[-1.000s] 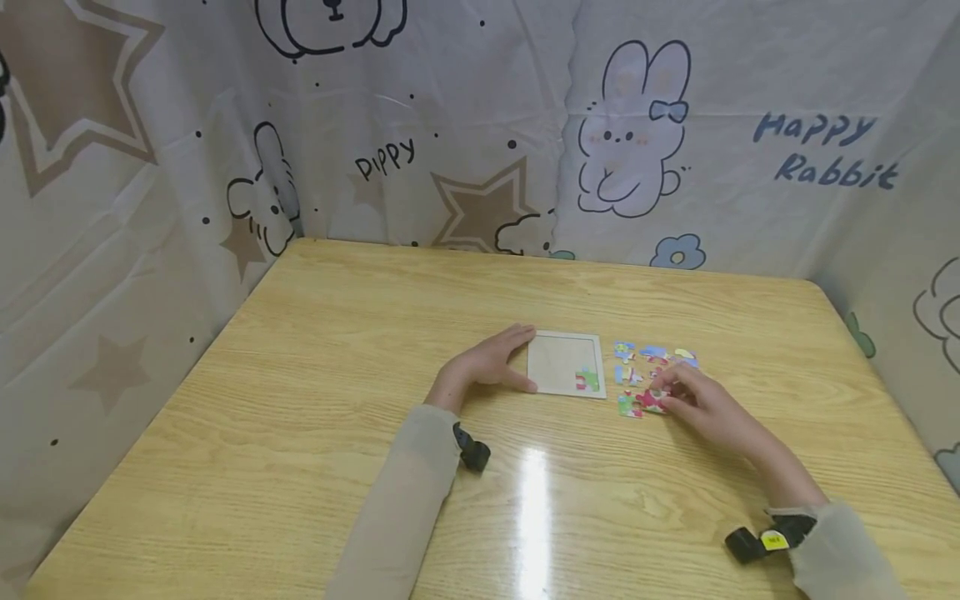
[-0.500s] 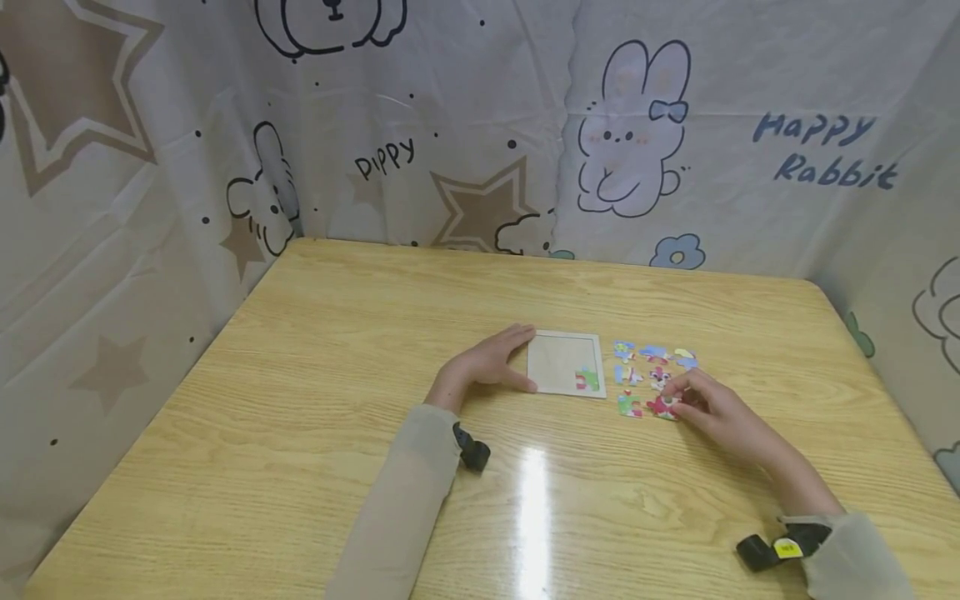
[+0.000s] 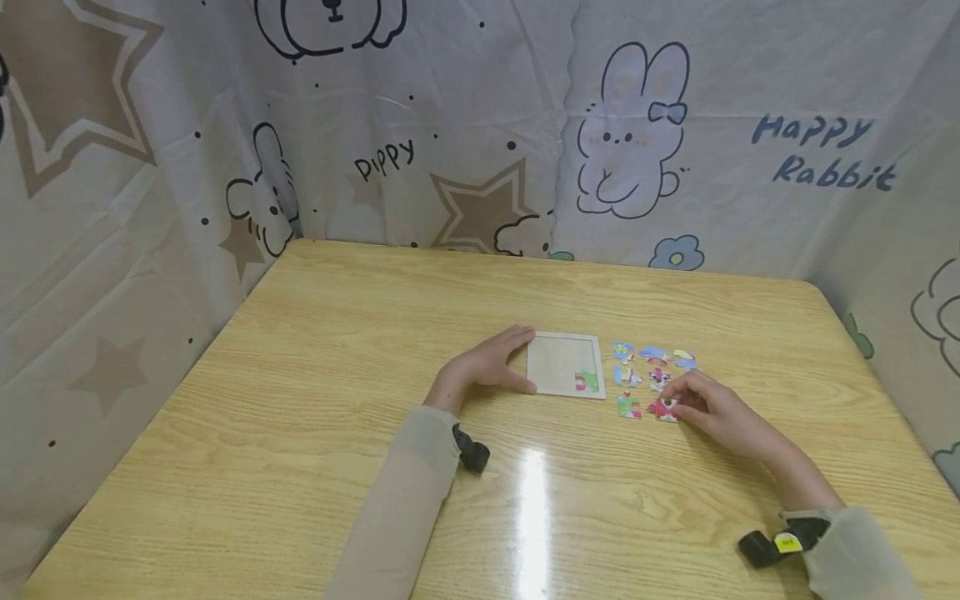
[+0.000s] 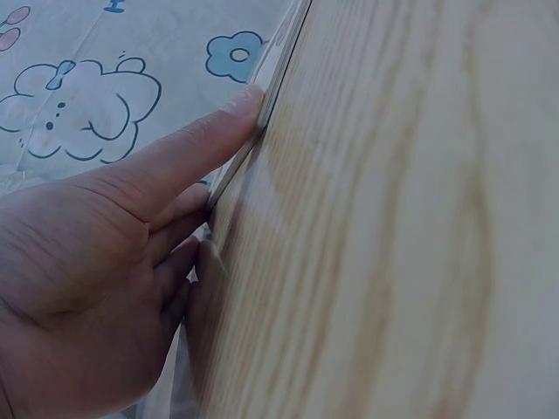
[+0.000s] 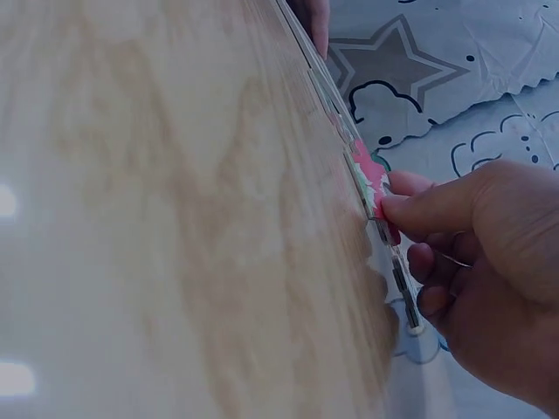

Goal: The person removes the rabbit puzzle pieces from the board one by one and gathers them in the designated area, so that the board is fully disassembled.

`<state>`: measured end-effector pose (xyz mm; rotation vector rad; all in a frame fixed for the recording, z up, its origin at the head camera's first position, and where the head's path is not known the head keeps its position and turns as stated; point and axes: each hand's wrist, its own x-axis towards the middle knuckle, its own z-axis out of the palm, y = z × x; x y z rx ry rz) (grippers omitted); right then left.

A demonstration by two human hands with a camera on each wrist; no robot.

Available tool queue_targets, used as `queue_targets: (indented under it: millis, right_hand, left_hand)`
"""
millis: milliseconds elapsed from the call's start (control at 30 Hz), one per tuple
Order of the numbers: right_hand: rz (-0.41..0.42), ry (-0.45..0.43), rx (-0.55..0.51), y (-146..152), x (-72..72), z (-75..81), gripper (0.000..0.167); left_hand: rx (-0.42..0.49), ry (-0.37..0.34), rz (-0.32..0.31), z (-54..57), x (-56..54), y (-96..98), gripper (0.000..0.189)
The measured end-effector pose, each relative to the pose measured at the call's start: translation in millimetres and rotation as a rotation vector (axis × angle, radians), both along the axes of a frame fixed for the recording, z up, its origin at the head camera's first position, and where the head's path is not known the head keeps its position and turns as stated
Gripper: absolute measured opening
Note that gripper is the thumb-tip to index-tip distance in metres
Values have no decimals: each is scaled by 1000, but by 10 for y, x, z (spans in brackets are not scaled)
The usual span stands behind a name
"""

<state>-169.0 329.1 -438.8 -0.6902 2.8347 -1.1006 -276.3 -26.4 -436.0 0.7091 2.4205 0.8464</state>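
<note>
A square, light-coloured puzzle tray [image 3: 557, 360] lies on the wooden table, with a green and red jigsaw piece [image 3: 588, 380] in its near right corner. My left hand [image 3: 487, 361] holds the tray along its left side, fingers at the far corner and thumb at the near one. Low over the table on the right, my right hand [image 3: 708, 408] pinches a red jigsaw piece [image 3: 660, 408] between thumb and forefinger. In the right wrist view this red piece [image 5: 370, 168] shows at the thumb tip, the remaining fingers curled behind.
Several loose jigsaw pieces lie in rows between the tray and my right hand, among them a green one [image 3: 629, 406] and a blue and yellow one [image 3: 623, 351]. Patterned curtains [image 3: 465, 125] stand around the table's far and side edges.
My right hand has shifted slightly right with the red piece, away from the green one beside it, then stayed nearly still. The left hand and tray have not moved.
</note>
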Motion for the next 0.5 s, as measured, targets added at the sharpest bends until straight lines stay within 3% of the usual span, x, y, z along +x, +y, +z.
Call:
queue_targets:
  millis: [267, 500]
  right_hand:
    - [40, -17, 12, 18, -12, 3, 18]
    - [-2, -19, 26, -28, -65, 17, 16]
  left_hand:
    - [8, 3, -2, 10, 8, 3, 97]
    - [5, 1, -2, 24, 15, 0, 96]
